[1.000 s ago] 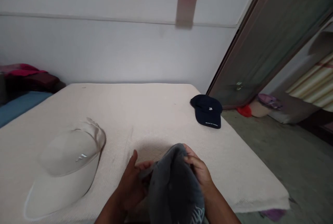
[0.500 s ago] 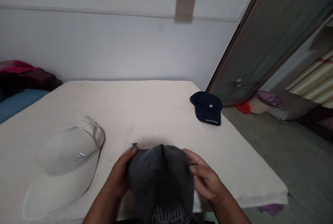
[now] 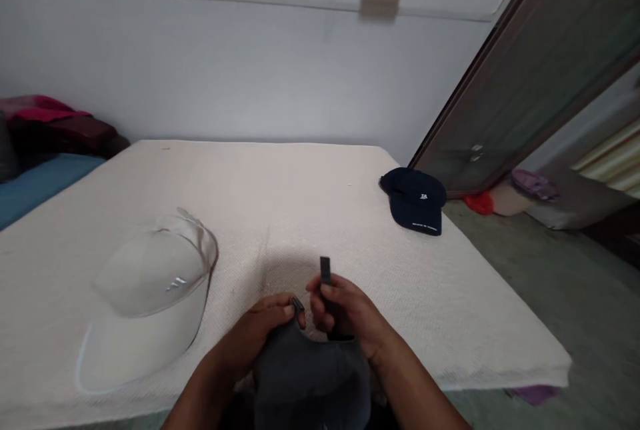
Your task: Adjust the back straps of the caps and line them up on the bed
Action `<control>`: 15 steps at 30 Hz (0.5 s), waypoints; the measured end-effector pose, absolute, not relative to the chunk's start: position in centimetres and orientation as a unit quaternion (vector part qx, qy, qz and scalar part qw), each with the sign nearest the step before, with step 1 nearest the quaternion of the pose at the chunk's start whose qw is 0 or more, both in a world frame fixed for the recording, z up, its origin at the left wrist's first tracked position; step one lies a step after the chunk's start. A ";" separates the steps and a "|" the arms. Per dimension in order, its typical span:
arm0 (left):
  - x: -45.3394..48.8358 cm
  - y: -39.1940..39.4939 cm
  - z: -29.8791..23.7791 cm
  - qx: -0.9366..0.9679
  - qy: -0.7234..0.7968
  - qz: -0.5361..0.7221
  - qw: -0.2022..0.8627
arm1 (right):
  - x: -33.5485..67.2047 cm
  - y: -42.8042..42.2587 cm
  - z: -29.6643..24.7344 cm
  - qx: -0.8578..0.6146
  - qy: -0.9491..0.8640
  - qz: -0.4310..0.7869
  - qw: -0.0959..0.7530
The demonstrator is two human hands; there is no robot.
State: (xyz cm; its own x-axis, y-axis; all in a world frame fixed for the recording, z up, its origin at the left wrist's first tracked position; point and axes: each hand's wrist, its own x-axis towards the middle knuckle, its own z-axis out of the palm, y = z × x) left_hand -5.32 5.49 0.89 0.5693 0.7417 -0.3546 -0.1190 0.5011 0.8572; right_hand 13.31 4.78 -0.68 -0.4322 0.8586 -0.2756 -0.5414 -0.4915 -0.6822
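A dark grey cap (image 3: 313, 377) is at the bottom middle, its back opening facing away from me. My left hand (image 3: 265, 327) pinches the buckle end of its back strap, where a small metal clasp (image 3: 297, 305) shows. Between thumb and fingers of my right hand (image 3: 345, 310) is the loose strap end (image 3: 325, 270), pointing up. Strap and clasp are apart. The cap's brim and front are out of view. To the left on the table lies a cream cap (image 3: 150, 283) with a small logo. A navy cap (image 3: 417, 200) rests at the far right edge.
A white textured cloth covers the table (image 3: 260, 183), which meets a pale wall (image 3: 225, 70) behind. Dark bags and blue fabric (image 3: 50, 180) are at the left. A framed glass panel (image 3: 500, 97) stands at the right, with a red item (image 3: 479, 203) on the floor.
The grey cap has tipped so its front lettering is out of sight and its back opening shows. My right hand has moved from the cap's side to the strap end. The view has shifted slightly.
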 end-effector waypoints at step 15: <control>-2.5 5.5 -0.3 0.399 0.386 0.248 0.794 | 14.0 4.2 -0.6 -0.449 -0.432 0.669 0.405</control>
